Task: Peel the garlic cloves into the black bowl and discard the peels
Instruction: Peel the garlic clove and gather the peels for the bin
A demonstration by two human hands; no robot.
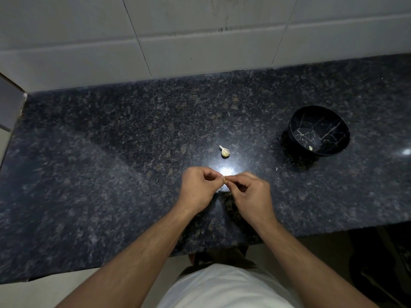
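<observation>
Peeling is underway: the left hand (198,189) and right hand (248,192) pinch a barely visible clove between them, left of the black bowl (319,130), where it likely goes next.

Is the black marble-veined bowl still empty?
No, one small pale peeled garlic clove already lies inside the black marble-veined bowl, near its front wall.

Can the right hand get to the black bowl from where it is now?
Probably yes. Nothing stands on the counter between the right hand and the bowl, though both hands are busy pinching something small that is mostly hidden.
</observation>
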